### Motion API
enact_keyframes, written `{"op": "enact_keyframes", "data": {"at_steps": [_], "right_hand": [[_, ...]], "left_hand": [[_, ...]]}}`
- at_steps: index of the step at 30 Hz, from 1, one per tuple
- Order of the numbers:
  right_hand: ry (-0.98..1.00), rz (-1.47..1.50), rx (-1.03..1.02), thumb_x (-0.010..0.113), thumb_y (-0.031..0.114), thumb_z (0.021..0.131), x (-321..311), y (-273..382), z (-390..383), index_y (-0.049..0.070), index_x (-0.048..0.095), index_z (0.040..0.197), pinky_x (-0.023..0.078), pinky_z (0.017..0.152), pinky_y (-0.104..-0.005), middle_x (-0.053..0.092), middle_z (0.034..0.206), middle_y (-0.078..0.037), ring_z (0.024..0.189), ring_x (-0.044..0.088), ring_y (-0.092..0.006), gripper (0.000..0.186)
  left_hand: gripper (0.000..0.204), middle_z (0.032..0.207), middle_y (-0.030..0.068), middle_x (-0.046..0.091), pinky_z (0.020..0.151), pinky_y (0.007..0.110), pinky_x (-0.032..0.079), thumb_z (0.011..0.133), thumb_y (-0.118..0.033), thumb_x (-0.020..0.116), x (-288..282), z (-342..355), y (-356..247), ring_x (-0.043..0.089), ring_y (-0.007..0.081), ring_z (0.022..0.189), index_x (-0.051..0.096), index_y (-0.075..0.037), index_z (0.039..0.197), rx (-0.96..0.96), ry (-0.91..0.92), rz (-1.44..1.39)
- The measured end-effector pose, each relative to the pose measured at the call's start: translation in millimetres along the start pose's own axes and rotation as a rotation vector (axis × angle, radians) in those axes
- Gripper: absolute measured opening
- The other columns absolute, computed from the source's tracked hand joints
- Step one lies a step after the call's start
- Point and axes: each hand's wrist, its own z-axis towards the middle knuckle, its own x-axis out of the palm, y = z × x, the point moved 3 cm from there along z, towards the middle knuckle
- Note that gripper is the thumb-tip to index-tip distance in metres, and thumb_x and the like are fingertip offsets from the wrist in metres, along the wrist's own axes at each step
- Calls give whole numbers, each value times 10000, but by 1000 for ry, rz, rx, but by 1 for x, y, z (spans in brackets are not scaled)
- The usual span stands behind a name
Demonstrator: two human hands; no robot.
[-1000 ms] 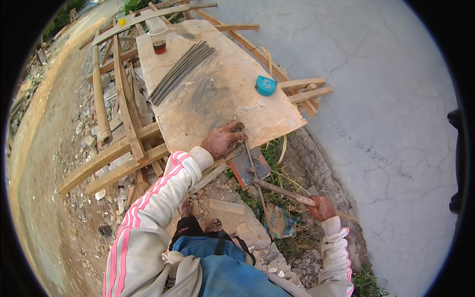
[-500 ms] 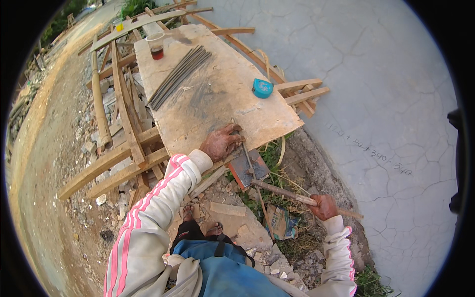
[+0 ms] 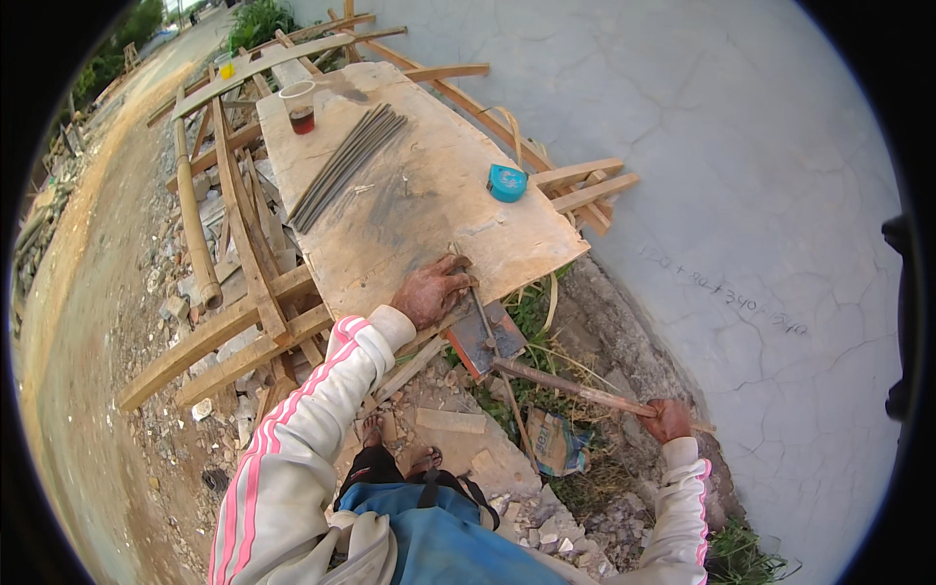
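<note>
My left hand (image 3: 434, 291) is closed on a thin steel rod (image 3: 484, 314) at the near edge of the board (image 3: 507, 229). From there the rod runs down across a dark metal plate (image 3: 470, 338) with an orange edge and on below it. A long brown bar (image 3: 561, 379) meets the rod at the plate and slants to the right. My right hand (image 3: 668, 420) is wrapped round this bar near its outer end. Whether the bar is wood or rusty metal I cannot tell.
On the board lie a bundle of steel rods (image 3: 349, 166), a plastic cup (image 3: 299, 109) of dark red drink and a teal tape measure (image 3: 507, 182). Timber beams (image 3: 244, 205) jut out at the left. A cracked grey wall (image 3: 760, 175) stands at the right, rubble (image 3: 546, 531) underfoot.
My right hand has slid outward along the bar, toward its far right end. My left hand keeps its grip on the rod. The whole view has shifted slightly.
</note>
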Motion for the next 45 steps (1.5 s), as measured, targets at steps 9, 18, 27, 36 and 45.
{"op": "enact_keyframes", "data": {"at_steps": [9, 18, 27, 36, 45], "right_hand": [[-106, -59, -30, 710, 309, 774, 0, 2, -1, 83, 662, 646, 485, 596, -508, 597, 622, -207, 634, 613, -442, 264], [-86, -86, -24, 719, 317, 771, 2, 3, 1, 93, 654, 645, 485, 593, -502, 602, 635, -202, 633, 611, -437, 265], [-191, -45, -55, 735, 316, 783, 14, -2, -2, 100, 659, 650, 474, 561, -489, 601, 626, -193, 610, 615, -420, 265], [-190, 1, -65, 734, 360, 810, 23, -3, -3, 101, 680, 664, 490, 578, -496, 626, 638, -186, 620, 626, -420, 302], [-200, 53, -63, 734, 314, 786, 27, 3, -3, 104, 668, 661, 481, 552, -476, 598, 615, -186, 594, 615, -412, 253]], "left_hand": [[217, 1053, 173, 663, 767, 385, 533, 901, -108, 648, -32, -40, -54, 660, 343, 861, 675, -7, 1091, -283, -380, -136], [494, 1035, 108, 710, 774, 320, 584, 961, -415, 678, 99, -119, -185, 715, 203, 954, 585, -23, 1247, -866, 425, -1583], [388, 1027, 121, 714, 827, 387, 624, 983, -348, 653, 125, -122, -187, 734, 248, 938, 597, -10, 1164, -839, 361, -1643], [357, 1024, 112, 712, 821, 363, 627, 987, -331, 650, 122, -123, -187, 731, 231, 923, 602, -18, 1151, -876, 370, -1657], [316, 1040, 106, 707, 822, 361, 627, 992, -312, 644, 123, -127, -185, 731, 231, 931, 600, -35, 1137, -888, 362, -1671]]}}
